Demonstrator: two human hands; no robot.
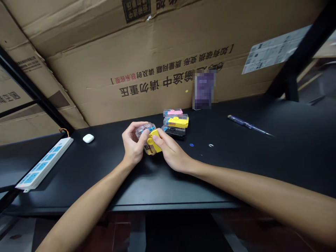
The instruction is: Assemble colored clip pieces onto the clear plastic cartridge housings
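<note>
Over the black tabletop, both hands hold a small clear-and-yellow plastic case [153,141] with a round yellow knob and blue inside; its exact kind I cannot make out. My left hand [133,145] is closed round its clear end, thumb on top. My right hand [175,152] pinches the yellow side between thumb and fingers. Just behind the hands lie similar cases in a row: a black one [176,132], a yellow one [179,121] and a pink one [173,112]. The fingers hide part of the held case.
Right of the hands lie a small blue disc [191,145], a small pale curved piece [211,145] and a blue-handled screwdriver [241,121]. At left are a white earbud case [88,138] and a power strip [47,162]. Large cardboard [147,59] stands along the back edge.
</note>
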